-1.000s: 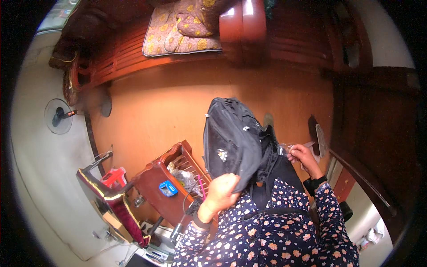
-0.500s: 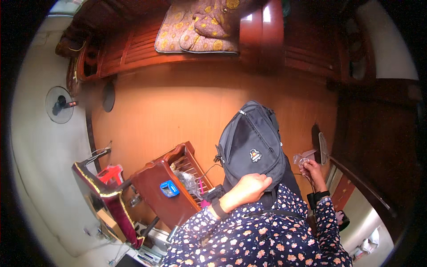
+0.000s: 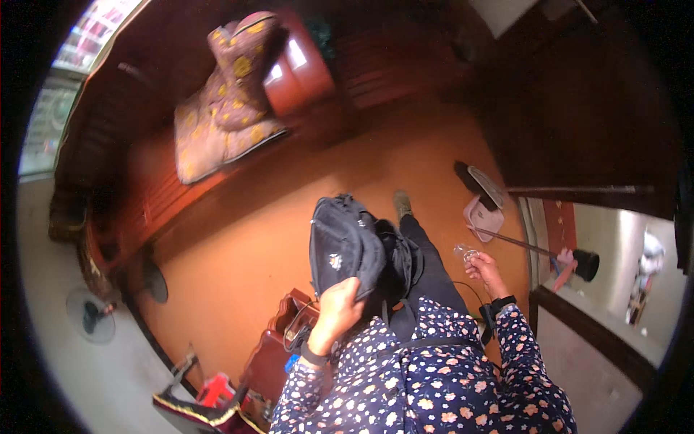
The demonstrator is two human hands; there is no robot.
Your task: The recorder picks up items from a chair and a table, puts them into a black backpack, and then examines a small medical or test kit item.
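Backpack (image 3: pixel 341 239), black, one: held in front of the body, above the floor (image 3: pixel 253 260), its near edge clamped by the left hand (image 3: pixel 338 309). Clear item (image 3: pixel 463 250), one: pinched between thumb and fingers of the right hand (image 3: pixel 486 269), well apart from the backpack; its kind cannot be made out. Dark wristbands, two: one worn on each wrist. Pink dustpan (image 3: pixel 487 220), one: set on the floor beyond the right hand. Shoe (image 3: pixel 402 200), one seen. Fan (image 3: pixel 90 316), one: blurred. Wooden chair (image 3: pixel 269 365), one: partly covered by the left sleeve (image 3: pixel 298 390). Red plastic object (image 3: pixel 215 390), one: partly hidden by gold-trimmed cloth (image 3: pixel 199 415), itself cut off below.
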